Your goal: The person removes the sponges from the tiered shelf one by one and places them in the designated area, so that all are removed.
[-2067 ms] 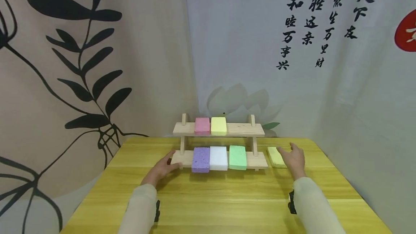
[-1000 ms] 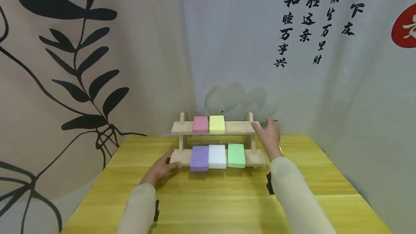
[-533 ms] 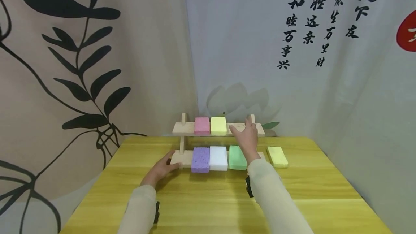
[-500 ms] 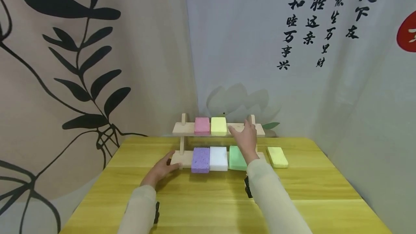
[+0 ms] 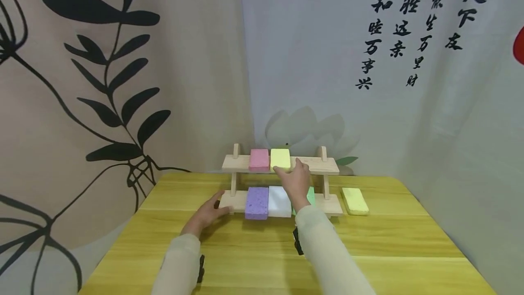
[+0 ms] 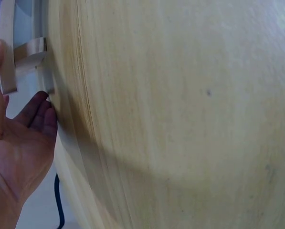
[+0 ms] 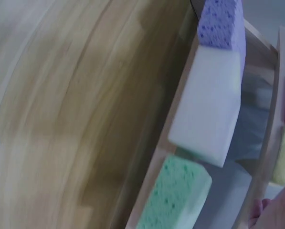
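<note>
Pale yellow, the upper sponge [image 5: 280, 157] sat on the top tier of a wooden rack [image 5: 236, 151], just beside a pink sponge [image 5: 259, 160]. The right hand [image 5: 296, 183] was at it, thumb overlapping its front edge; whether the fingers had hold of it, neither view settled. The left hand [image 5: 205, 215] clasped the left end of the bottom tier, thumb in front, apparently to steady the rack. Along that tier stood a purple sponge [image 5: 256, 203], a white sponge [image 5: 279, 201] and a green sponge [image 7: 174, 193]. Right of the rack, a loose yellow sponge [image 5: 355, 201] lay on the table [image 5: 237, 258]. Reaching for or straightening the upper sponge looked like the step in hand; the next move seemed to call for a light touch at its edge, sparing its pink neighbour.
</note>
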Demonstrator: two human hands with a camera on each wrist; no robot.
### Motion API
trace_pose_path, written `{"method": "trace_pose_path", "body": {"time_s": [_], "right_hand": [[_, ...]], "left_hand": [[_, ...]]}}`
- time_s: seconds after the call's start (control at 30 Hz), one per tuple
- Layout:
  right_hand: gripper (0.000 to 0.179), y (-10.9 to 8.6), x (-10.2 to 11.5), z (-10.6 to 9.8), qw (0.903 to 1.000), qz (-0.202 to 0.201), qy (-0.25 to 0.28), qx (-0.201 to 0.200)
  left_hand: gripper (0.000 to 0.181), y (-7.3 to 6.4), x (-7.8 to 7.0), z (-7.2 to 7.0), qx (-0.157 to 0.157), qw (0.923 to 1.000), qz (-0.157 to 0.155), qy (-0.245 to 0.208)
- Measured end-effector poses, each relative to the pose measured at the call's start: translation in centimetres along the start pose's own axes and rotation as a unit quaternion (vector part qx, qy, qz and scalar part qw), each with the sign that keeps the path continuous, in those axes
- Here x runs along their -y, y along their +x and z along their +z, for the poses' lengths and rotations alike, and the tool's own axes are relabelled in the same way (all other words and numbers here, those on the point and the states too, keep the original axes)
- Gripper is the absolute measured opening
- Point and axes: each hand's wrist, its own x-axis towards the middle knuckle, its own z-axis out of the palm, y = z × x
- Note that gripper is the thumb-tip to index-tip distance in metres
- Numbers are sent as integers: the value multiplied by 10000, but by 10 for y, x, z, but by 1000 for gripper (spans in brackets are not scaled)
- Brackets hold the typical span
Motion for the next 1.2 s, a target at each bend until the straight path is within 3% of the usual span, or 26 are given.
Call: {"method": "trace_pose_path", "body": {"time_s": [0.5, 1.2], "right_hand": [[84, 1, 1, 27, 9995, -96, 112, -266], [78, 7, -6, 13, 9999, 13, 75, -95]], "left_hand": [[89, -2, 1, 2, -51, 9999, 16, -139], [89, -3, -3, 2, -60, 9998, -184, -96]]}}
